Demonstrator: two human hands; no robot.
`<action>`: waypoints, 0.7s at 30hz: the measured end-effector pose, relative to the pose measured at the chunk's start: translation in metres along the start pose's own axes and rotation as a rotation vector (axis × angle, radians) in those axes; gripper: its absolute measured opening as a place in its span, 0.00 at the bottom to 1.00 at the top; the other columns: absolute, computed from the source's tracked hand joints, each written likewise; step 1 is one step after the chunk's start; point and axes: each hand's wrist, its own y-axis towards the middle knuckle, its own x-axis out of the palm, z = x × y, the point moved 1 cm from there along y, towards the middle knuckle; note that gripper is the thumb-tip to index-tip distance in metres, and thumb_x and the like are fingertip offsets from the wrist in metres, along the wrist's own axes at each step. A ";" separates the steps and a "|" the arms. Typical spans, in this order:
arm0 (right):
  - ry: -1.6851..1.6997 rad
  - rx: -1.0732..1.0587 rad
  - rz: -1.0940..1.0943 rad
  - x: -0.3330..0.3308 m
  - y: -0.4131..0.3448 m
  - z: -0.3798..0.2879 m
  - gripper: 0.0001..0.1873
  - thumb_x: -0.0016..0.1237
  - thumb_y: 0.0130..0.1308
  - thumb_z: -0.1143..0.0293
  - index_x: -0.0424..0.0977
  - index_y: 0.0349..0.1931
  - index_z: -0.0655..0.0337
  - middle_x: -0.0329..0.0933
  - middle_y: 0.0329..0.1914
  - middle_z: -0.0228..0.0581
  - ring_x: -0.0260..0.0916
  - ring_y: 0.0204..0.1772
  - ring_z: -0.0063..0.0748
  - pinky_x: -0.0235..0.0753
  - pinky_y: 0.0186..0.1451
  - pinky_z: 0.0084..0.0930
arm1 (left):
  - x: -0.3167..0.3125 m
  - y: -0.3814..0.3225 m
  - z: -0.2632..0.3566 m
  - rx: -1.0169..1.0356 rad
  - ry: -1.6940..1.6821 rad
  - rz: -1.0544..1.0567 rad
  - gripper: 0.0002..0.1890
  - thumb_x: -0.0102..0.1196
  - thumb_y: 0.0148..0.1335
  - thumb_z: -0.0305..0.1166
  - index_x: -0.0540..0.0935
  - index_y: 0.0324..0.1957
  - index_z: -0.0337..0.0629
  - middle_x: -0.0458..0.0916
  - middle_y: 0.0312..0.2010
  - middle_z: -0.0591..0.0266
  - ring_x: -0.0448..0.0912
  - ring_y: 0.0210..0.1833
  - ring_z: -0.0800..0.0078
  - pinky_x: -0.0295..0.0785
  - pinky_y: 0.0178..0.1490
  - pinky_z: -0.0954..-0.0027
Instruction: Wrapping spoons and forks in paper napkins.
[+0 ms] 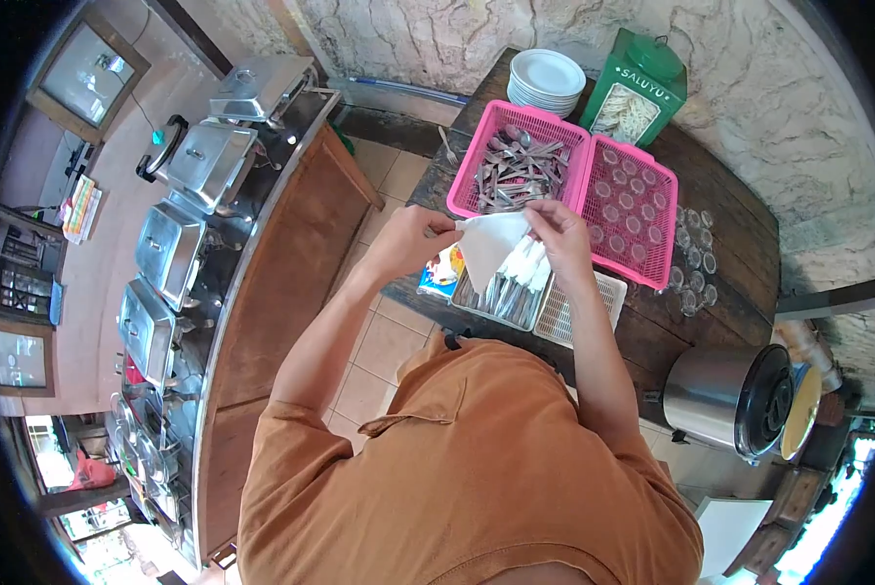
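A thin white paper napkin (490,245) is stretched between my two hands above the table's near edge. My left hand (415,238) pinches its left corner with thumb and fingers. My right hand (560,235) grips its upper right edge. Beneath the napkin, a light-coloured basket (497,319) holds cutlery (507,300), with white paper wrapped around the far ends of some pieces. To its right is a white plastic basket (569,325), partly covered by my right forearm. A blue and yellow packet (441,272) lies left of the cutlery, by my left hand.
On the wooden table (730,212), a pink basket (470,164) holds loose spoons and forks; another pink basket (661,219) and several glasses (693,256) stand right. Plates (547,73) and a green box (639,88) are behind. Chafing dishes (170,252) line the left counter; a steel pot (708,391) sits right.
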 end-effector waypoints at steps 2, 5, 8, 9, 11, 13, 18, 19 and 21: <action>0.036 -0.011 0.130 -0.012 0.003 0.008 0.12 0.59 0.75 0.66 0.82 0.53 0.61 0.83 0.44 0.30 0.75 0.44 0.17 0.75 0.46 0.20 | 0.000 0.001 -0.008 0.046 0.075 0.081 0.14 0.65 0.67 0.35 0.90 0.45 0.33 0.89 0.31 0.54 0.86 0.27 0.73 0.80 0.34 0.67; 0.094 0.087 0.272 -0.009 0.001 -0.008 0.15 0.55 0.77 0.62 0.80 0.55 0.62 0.83 0.47 0.31 0.76 0.46 0.18 0.76 0.45 0.21 | 0.000 -0.002 -0.014 0.067 0.129 0.114 0.13 0.64 0.67 0.34 0.90 0.44 0.34 0.89 0.32 0.50 0.88 0.30 0.65 0.81 0.37 0.64; -0.047 0.285 -0.060 0.006 -0.008 -0.020 0.20 0.58 0.75 0.57 0.79 0.59 0.59 0.83 0.46 0.30 0.78 0.49 0.22 0.76 0.48 0.26 | 0.005 -0.001 -0.009 0.195 0.276 0.161 0.13 0.64 0.66 0.34 0.89 0.43 0.34 0.89 0.34 0.45 0.88 0.34 0.56 0.81 0.41 0.61; -0.044 0.286 -0.052 0.006 -0.006 -0.014 0.20 0.58 0.75 0.57 0.79 0.59 0.59 0.83 0.46 0.30 0.78 0.49 0.22 0.76 0.48 0.26 | 0.007 0.000 -0.007 0.200 0.278 0.154 0.13 0.64 0.66 0.34 0.89 0.43 0.34 0.89 0.34 0.45 0.88 0.34 0.56 0.81 0.41 0.61; -0.062 0.193 -0.047 0.007 -0.004 -0.005 0.17 0.59 0.74 0.60 0.81 0.57 0.58 0.84 0.42 0.31 0.77 0.44 0.22 0.74 0.46 0.23 | 0.009 0.001 -0.002 0.262 0.287 0.177 0.13 0.63 0.66 0.35 0.89 0.43 0.34 0.88 0.35 0.43 0.87 0.37 0.49 0.81 0.43 0.58; -0.047 0.202 0.004 0.002 0.001 0.003 0.16 0.58 0.74 0.61 0.81 0.55 0.60 0.84 0.41 0.31 0.77 0.43 0.22 0.74 0.46 0.23 | 0.008 0.000 -0.005 0.241 0.289 0.167 0.13 0.64 0.66 0.35 0.89 0.44 0.35 0.88 0.33 0.45 0.88 0.36 0.53 0.81 0.42 0.60; 0.004 0.129 0.232 -0.012 0.001 0.020 0.25 0.58 0.74 0.56 0.75 0.63 0.64 0.82 0.54 0.40 0.77 0.58 0.32 0.75 0.60 0.33 | -0.005 0.004 -0.003 -0.007 0.067 0.073 0.15 0.66 0.66 0.37 0.90 0.45 0.34 0.88 0.28 0.55 0.86 0.30 0.69 0.79 0.38 0.67; -0.040 0.087 0.183 -0.006 -0.004 0.019 0.29 0.59 0.73 0.53 0.73 0.66 0.64 0.81 0.59 0.44 0.75 0.64 0.36 0.74 0.65 0.36 | -0.009 0.006 -0.001 -0.080 -0.019 0.037 0.16 0.67 0.66 0.38 0.90 0.46 0.33 0.88 0.29 0.56 0.86 0.32 0.72 0.80 0.38 0.68; -0.076 0.059 0.039 0.014 -0.013 0.015 0.30 0.61 0.72 0.54 0.73 0.66 0.64 0.81 0.59 0.45 0.76 0.65 0.36 0.74 0.66 0.36 | -0.011 0.013 -0.001 -0.150 -0.107 0.000 0.17 0.68 0.66 0.38 0.90 0.46 0.32 0.89 0.31 0.56 0.86 0.34 0.75 0.80 0.38 0.69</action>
